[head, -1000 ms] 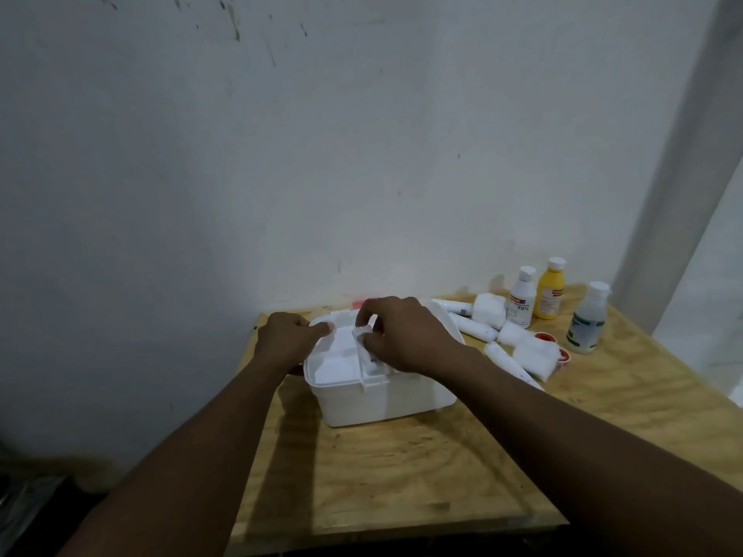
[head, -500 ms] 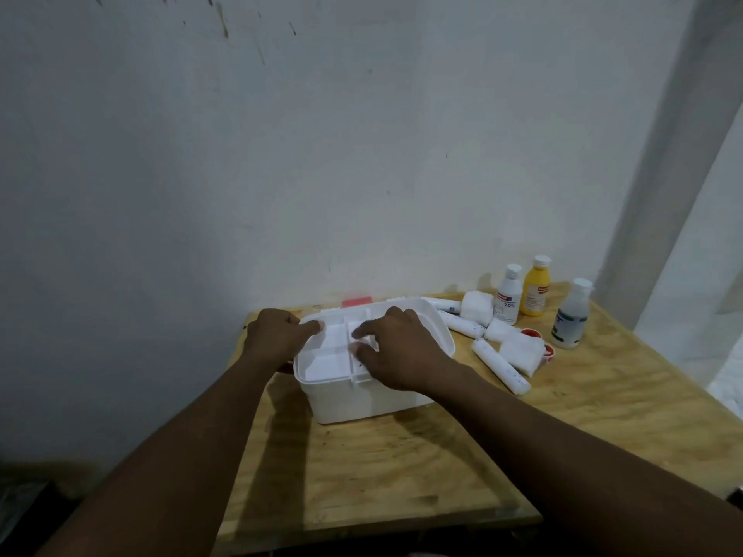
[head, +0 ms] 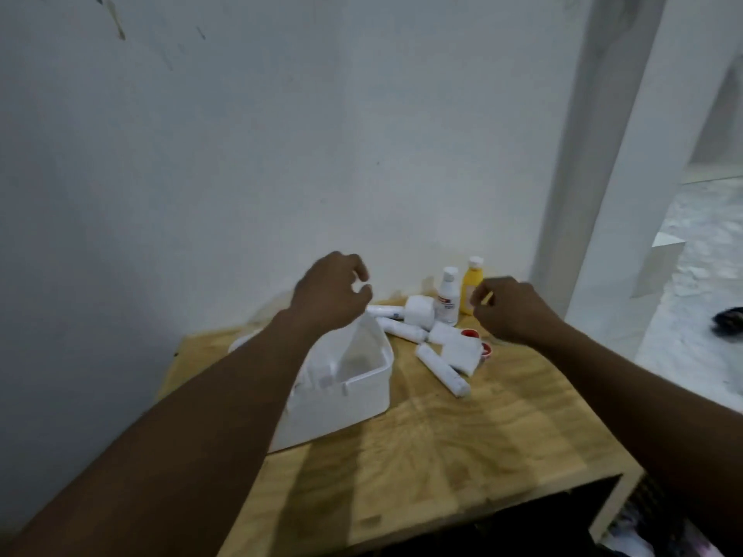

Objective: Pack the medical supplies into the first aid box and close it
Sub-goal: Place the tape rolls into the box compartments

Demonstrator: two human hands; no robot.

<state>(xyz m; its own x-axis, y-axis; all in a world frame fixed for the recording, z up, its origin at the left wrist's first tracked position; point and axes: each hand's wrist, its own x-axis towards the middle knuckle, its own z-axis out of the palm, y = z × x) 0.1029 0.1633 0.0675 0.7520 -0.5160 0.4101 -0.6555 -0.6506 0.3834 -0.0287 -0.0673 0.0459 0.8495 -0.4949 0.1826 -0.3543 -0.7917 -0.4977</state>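
White plastic first aid box on the left half of a plywood table, lid off or out of sight, top open, an inner tray or divider showing inside; contents otherwise hard to make out. Probably light, stiff and smooth-walled, so best steadied by the rim or a side wall while loading. Just right of the box, a loose heap: several rolled bandages, soft and light, easy to pinch mid-roll; folded gauze pads, limp, likely to unfold if lifted by a corner; a small red-rimmed item, partly hidden. Behind, by the wall, a white bottle and a yellow bottle, upright, rigid, probably heavier, best gripped round the body. Left hand raised above the box's far edge, fingers curled and slightly apart, holding nothing. Right hand raised above the supplies, fingers curled loosely; apparently empty, though not certain.
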